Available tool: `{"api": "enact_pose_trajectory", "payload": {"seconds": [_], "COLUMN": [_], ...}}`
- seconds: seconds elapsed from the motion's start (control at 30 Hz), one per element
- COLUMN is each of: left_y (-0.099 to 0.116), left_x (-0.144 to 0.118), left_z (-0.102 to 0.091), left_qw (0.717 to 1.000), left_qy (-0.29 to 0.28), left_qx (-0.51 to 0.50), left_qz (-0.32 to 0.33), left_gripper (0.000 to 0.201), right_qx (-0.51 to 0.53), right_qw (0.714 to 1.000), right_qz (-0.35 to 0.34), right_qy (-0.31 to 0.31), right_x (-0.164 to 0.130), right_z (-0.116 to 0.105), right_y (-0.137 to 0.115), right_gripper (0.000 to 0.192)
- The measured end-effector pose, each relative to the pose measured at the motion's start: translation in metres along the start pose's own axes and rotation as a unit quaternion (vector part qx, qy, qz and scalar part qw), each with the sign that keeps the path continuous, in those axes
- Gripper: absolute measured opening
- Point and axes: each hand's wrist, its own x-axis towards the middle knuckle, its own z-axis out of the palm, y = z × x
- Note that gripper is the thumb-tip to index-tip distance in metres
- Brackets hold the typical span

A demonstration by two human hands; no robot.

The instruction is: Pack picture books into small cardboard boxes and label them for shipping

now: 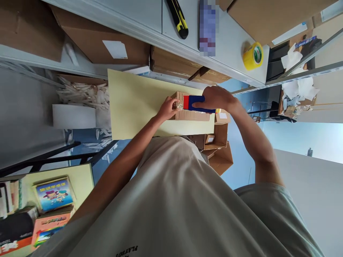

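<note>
A small cardboard box (191, 115) lies on the pale yellow tabletop (134, 107). My right hand (214, 98) is wrapped around a blue and red tape dispenser (197, 101), which is over the top of the box. Crinkled clear tape (179, 105) shows at the dispenser's red end, by the left end of the box. There, my left hand (168, 108) rests with its fingers bent against the box end and the tape. Whether those fingertips pinch the tape or only press the box is too small to tell.
Above the table runs a grey shelf (150, 21) with a utility knife (179, 19) and a yellow tape roll (253, 56). Open cardboard boxes (221, 157) stand below the table's right end. Books (55, 194) lie on another table at lower left.
</note>
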Motion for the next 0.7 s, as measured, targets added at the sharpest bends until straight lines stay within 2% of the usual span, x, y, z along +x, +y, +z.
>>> {"api": "enact_pose_trajectory", "payload": {"seconds": [0.23,0.43,0.6,0.7], "left_y": [0.002,0.004,0.007,0.015], "left_x": [-0.013,-0.018,-0.023,-0.028], "left_z": [0.000,-0.006,-0.010,-0.008], "left_qw": [1.000,0.999,0.997,0.994], "left_qy": [0.020,0.012,0.010,0.031], "left_qx": [0.000,0.016,0.057,0.098], "left_qz": [-0.022,-0.029,-0.043,-0.046], "left_gripper": [0.046,0.053,0.059,0.048], "right_qx": [0.018,0.050,0.053,0.070], "right_qw": [0.999,0.996,0.995,0.994], "right_qz": [-0.012,0.000,0.004,-0.011], "right_qy": [-0.028,-0.072,-0.084,-0.078], "right_x": [0.010,0.035,0.063,0.071], "right_z": [0.015,0.056,0.089,0.099], "right_y": [0.029,0.062,0.065,0.065], "right_gripper": [0.075,0.072,0.068,0.073]}}
